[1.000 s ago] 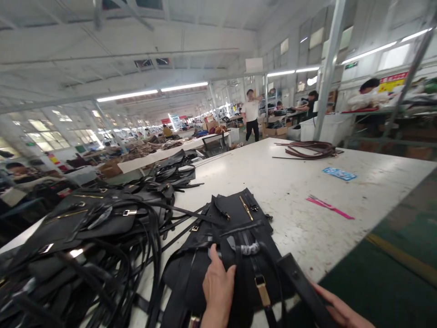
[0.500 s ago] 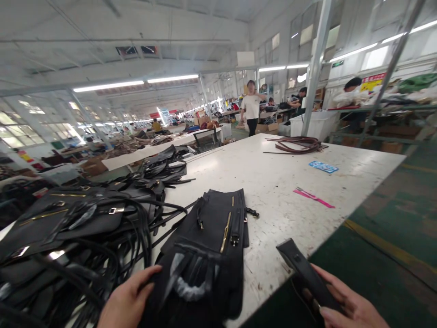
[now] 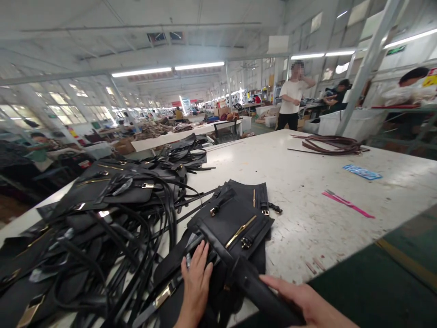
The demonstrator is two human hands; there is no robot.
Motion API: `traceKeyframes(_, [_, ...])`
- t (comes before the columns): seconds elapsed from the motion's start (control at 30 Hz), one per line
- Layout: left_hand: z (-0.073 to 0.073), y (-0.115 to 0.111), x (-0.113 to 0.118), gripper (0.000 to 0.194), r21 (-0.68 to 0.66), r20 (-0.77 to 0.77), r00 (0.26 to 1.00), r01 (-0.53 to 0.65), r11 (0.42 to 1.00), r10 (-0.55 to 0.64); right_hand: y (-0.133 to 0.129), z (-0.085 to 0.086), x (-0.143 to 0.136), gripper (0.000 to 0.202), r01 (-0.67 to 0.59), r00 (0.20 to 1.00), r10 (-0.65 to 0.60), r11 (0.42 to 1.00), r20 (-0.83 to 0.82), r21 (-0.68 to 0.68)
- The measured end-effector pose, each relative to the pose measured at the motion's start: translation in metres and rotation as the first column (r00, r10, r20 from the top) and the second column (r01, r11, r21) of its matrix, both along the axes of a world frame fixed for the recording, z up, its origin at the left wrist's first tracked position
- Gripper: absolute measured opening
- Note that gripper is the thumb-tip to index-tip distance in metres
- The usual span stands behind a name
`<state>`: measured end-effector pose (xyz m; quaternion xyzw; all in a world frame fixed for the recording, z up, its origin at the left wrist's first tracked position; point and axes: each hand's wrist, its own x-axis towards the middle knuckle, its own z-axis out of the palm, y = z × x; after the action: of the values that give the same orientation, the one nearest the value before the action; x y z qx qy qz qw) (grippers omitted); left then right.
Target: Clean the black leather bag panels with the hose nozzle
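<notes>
Black leather bags with gold zips and small buckles lie stacked in front of me on the white table. My left hand rests palm down on the near part of the stack, its fingers stretched out and a little apart, beside a plastic-wrapped handle. At the lower right, my right hand grips a wide black leather strap. The strap's squared end reaches over the bags' near edge. The frame's bottom edge cuts off part of this hand, and its thumb is hidden.
A heap of black bags with long straps covers the table's left side. Farther right on the tabletop lie brown straps, a blue patterned card and a pink strip. Beyond the far edge stands a person.
My left hand has moved from the stack's left edge onto the bags. My right hand has brought the strap left, over them. The view has turned left, and the upper bag lies more tilted.
</notes>
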<state>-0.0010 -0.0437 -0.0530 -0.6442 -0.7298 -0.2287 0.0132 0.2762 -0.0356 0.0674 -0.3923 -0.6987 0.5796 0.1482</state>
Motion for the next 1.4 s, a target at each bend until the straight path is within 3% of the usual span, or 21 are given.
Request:
traceKeyframes(0.1, [0.005,-0.005,-0.007,0.042,-0.036,0.116,0.992,0.054,0.998,-0.05,0.007,-0.005,-0.029,0.067,-0.051,0.996,0.046,0.997,0.072,0.058])
traceKeyframes(0.2, [0.01,-0.006,-0.008,0.042,-0.047,0.137,0.988,0.085,0.995,-0.078,0.013,-0.015,-0.055,0.066,-0.006,1.0,0.006,1.0,0.006,0.014])
traceKeyframes(0.4, [-0.002,-0.019,-0.007,0.043,0.054,-0.063,0.993,0.101,0.993,-0.097,0.031,-0.024,-0.076,0.059,0.14,0.961,-0.144,0.99,-0.234,-0.032])
traceKeyframes(0.57, [-0.015,-0.042,0.007,0.049,0.161,-0.341,0.917,0.276,0.948,-0.208,0.054,-0.013,-0.074,0.067,-0.087,0.987,0.064,0.983,-0.147,-0.159])
traceKeyframes(0.63, [-0.02,-0.044,0.014,0.047,0.218,-0.347,0.922,0.257,0.941,-0.171,0.064,-0.006,-0.082,0.065,-0.175,0.983,0.162,0.967,-0.085,-0.184])
traceKeyframes(0.8, [-0.029,-0.042,0.022,0.043,0.308,-0.291,0.95,0.207,0.928,-0.115,0.091,0.007,-0.136,0.063,-0.22,0.975,0.223,0.963,0.006,-0.158])
traceKeyframes(0.93, [-0.019,-0.045,0.017,0.045,0.286,-0.394,0.91,0.256,0.924,-0.13,0.109,0.02,-0.176,0.043,-0.225,0.972,0.229,0.972,0.053,-0.069])
traceKeyframes(1.07, [-0.014,-0.048,0.012,0.046,0.299,-0.447,0.883,0.3,0.906,-0.145,0.115,0.042,-0.164,0.039,-0.258,0.962,0.26,0.965,0.077,-0.04])
traceKeyframes(1.23, [-0.029,-0.044,0.01,0.046,0.349,-0.395,0.908,0.291,0.891,-0.142,0.104,0.047,-0.137,0.03,-0.362,0.906,0.386,0.919,0.173,-0.157])
traceKeyframes(1.4, [-0.029,-0.045,0.012,0.048,0.282,-0.39,0.909,0.269,0.921,-0.146,0.099,0.04,-0.175,0.026,-0.328,0.913,0.35,0.935,0.209,-0.132])
